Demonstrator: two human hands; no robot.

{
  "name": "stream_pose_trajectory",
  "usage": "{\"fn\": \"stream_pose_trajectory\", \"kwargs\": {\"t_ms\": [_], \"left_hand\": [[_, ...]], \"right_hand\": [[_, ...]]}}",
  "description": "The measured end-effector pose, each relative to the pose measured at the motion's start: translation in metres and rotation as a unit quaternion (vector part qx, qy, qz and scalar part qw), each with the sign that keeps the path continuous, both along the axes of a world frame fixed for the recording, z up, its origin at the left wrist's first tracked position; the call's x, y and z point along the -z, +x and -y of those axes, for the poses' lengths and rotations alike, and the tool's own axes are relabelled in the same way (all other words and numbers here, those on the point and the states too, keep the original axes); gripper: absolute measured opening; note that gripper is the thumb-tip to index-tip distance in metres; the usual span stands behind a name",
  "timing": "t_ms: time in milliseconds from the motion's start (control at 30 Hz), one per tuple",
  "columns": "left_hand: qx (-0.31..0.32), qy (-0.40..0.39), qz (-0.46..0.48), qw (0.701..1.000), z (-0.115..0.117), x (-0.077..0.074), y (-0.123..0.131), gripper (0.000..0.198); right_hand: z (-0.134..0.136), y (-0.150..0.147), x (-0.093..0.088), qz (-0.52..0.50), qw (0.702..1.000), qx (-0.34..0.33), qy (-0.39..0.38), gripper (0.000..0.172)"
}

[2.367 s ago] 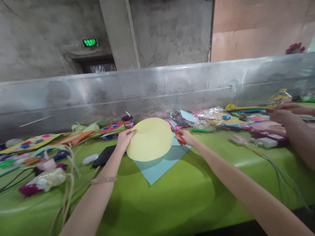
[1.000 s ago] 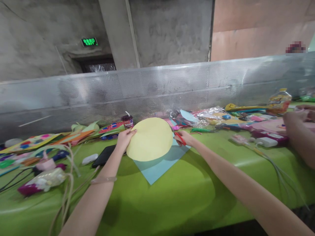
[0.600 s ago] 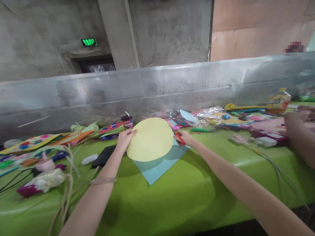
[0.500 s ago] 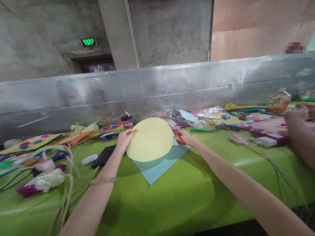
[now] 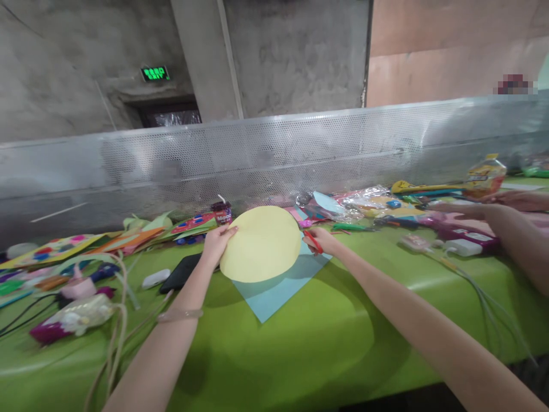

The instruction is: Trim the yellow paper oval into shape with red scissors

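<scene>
Off to the left, a flat black phone (image 5: 180, 273) lay on the lime-green bench (image 5: 300, 343). Just right of it, the left hand (image 5: 218, 240) pinched the left edge of the round pale-yellow paper disc (image 5: 259, 245), fingers closed on it. The disc was held tilted up over the bench's far middle. Beneath it, a light-blue square paper sheet (image 5: 274, 289) lay flat. At the disc's right rim, the right hand (image 5: 323, 240) was closed around red-handled scissors (image 5: 314, 241). Far right, another person's hand (image 5: 514, 200) reached among craft clutter.
</scene>
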State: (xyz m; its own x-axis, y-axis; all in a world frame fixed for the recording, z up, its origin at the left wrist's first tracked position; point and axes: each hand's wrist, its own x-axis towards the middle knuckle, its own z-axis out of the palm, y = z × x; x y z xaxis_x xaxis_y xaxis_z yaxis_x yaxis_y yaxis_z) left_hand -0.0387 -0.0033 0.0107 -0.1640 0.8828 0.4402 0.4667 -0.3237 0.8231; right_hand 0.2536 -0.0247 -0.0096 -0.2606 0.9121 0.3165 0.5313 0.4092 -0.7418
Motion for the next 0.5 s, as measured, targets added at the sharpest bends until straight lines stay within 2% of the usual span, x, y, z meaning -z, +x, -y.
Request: {"fn": "stream_pose_trajectory", "kwargs": {"t_ms": [500], "left_hand": [[-0.005, -0.012, 0.009, 1.0, -0.0019, -0.0002, -0.0036, 0.042]], "right_hand": [[-0.0043, 0.006, -0.0004, -0.002, 1.0, 0.019, -0.003, 0.019]]}}
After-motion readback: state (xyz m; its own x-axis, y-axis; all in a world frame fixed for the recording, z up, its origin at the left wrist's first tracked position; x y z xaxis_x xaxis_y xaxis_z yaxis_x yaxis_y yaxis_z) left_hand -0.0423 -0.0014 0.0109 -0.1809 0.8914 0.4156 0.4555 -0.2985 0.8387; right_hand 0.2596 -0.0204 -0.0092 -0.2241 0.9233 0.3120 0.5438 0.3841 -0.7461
